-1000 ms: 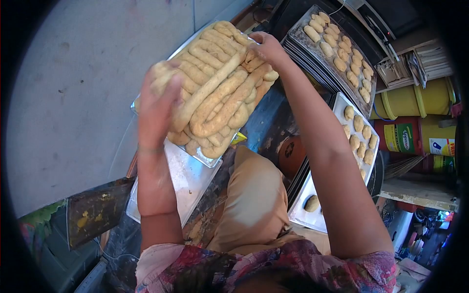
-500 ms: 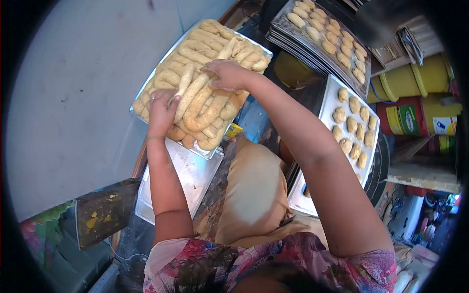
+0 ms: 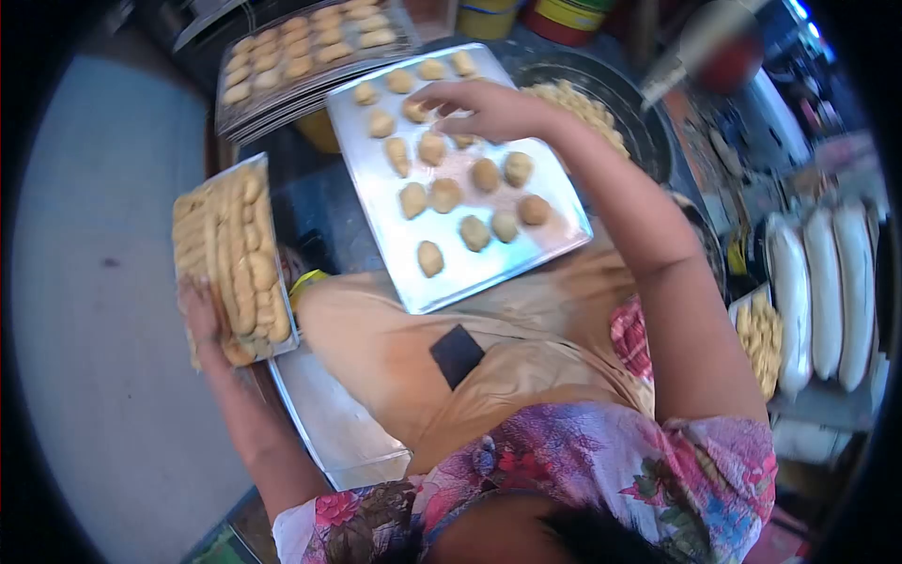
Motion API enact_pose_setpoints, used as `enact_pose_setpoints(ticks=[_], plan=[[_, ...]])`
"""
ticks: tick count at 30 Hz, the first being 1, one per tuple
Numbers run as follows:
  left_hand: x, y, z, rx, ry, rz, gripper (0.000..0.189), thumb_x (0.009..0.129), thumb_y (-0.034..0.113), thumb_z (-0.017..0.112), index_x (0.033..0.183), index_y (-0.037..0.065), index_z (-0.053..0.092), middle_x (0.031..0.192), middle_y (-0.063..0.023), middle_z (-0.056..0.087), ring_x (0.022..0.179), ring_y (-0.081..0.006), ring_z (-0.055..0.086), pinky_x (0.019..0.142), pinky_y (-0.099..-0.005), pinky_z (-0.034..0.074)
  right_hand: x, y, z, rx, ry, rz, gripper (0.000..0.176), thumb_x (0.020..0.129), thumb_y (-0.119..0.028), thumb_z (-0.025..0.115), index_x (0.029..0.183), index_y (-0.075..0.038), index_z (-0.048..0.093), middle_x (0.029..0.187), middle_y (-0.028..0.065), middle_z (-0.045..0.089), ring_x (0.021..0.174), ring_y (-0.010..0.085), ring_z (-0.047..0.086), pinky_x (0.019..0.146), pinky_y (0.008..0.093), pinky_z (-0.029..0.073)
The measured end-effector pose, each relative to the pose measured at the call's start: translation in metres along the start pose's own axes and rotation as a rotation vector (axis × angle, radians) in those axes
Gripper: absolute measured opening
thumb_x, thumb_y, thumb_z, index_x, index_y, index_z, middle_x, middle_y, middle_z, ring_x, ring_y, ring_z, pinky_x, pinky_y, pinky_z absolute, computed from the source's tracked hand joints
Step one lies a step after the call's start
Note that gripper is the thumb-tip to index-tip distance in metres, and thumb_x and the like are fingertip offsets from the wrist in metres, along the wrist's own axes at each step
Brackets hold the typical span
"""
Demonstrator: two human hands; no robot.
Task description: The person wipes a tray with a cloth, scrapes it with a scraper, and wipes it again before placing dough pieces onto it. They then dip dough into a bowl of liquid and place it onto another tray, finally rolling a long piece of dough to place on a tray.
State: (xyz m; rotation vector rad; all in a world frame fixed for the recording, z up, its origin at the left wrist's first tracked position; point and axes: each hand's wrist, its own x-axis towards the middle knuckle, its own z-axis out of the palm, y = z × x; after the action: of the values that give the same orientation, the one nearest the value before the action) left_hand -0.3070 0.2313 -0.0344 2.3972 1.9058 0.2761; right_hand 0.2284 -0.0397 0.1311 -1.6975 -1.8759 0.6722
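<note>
My left hand (image 3: 199,315) lies on the near left side of a tray (image 3: 284,305) filled with long dough ropes (image 3: 235,249), its fingers stretched over them. My right hand (image 3: 484,111) reaches over a shiny metal tray (image 3: 376,226) set with small dough pieces (image 3: 445,195) in loose rows. Its fingers are extended and apart, with the fingertips right at one dough piece (image 3: 416,111) near the far side. Another piece is partly hidden below the palm.
Stacked trays (image 3: 310,70) with shaped dough stand at the far left. A dark round pan (image 3: 648,141) of cut dough lies beyond my right forearm. Under my left arm is a bare metal tray (image 3: 338,414). Long white wrapped rolls (image 3: 822,296) sit at right.
My view has turned right. My right hand has left the dough ropes and moved over the tray of small pieces. My left hand stays at the rope tray, now at its near left side.
</note>
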Motion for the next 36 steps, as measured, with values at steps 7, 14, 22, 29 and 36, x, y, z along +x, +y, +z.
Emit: enact_pose_setpoints(ticks=[7, 14, 22, 29, 36], plan=[[-0.053, 0.294, -0.131, -0.707, -0.057, 0.617, 0.056, 0.099, 0.045, 0.036, 0.138, 0.005, 0.043, 0.146, -0.0169, 0.035, 0.138, -0.0268, 0.029, 0.111, -0.0346, 0.021, -0.284, 0.092, -0.102, 0.273, 0.751, 0.545, 0.045, 0.091, -0.027, 0.059, 0.132, -0.010, 0.050, 0.119, 0.0065, 0.058, 0.100, 0.0150, 0.055, 0.086, 0.0289, 0.044], [-0.195, 0.574, -0.141, -0.592, -0.567, 1.378, 0.041, 0.098, 0.030, 0.041, 0.127, 0.004, 0.054, 0.132, -0.0144, 0.052, 0.127, -0.0282, 0.043, 0.109, -0.0376, 0.027, -0.498, 0.205, -0.031, 0.667, 1.037, 1.025, 0.046, 0.089, -0.027, 0.059, 0.131, -0.010, 0.050, 0.111, 0.0047, 0.060, 0.093, 0.0174, 0.057, 0.080, 0.0305, 0.046], [-0.349, 0.772, -0.070, -0.761, -0.795, 1.507, 0.046, 0.097, 0.042, 0.044, 0.118, 0.005, 0.061, 0.120, -0.0172, 0.058, 0.119, -0.0314, 0.050, 0.104, -0.0392, 0.031, -0.663, 0.391, 0.250, 0.916, 0.778, 1.585, 0.014, 0.085, -0.018, 0.053, 0.085, -0.008, 0.062, 0.065, 0.0025, 0.054, 0.053, 0.0174, 0.050, 0.048, 0.0326, 0.041], [-0.379, 0.801, 0.014, 0.089, -0.941, 1.471, 0.056, 0.095, 0.051, 0.037, 0.107, 0.003, 0.064, 0.110, -0.0165, 0.060, 0.108, -0.0318, 0.054, 0.096, -0.0446, 0.035, -0.554, 0.363, 0.328, 0.593, 0.598, 1.631, 0.019, 0.087, -0.016, 0.052, 0.094, -0.002, 0.063, 0.085, 0.0091, 0.063, 0.072, 0.0210, 0.060, 0.061, 0.0344, 0.048], [-0.367, 0.809, 0.026, -0.005, -0.866, 1.394, 0.055, 0.095, 0.050, 0.036, 0.099, 0.002, 0.063, 0.103, -0.0175, 0.062, 0.106, -0.0325, 0.054, 0.091, -0.0450, 0.036, -0.453, 0.395, 0.270, 1.031, 0.815, 1.197, 0.021, 0.087, -0.010, 0.050, 0.102, 0.000, 0.061, 0.094, 0.0123, 0.063, 0.084, 0.0242, 0.061, 0.071, 0.0350, 0.050]])
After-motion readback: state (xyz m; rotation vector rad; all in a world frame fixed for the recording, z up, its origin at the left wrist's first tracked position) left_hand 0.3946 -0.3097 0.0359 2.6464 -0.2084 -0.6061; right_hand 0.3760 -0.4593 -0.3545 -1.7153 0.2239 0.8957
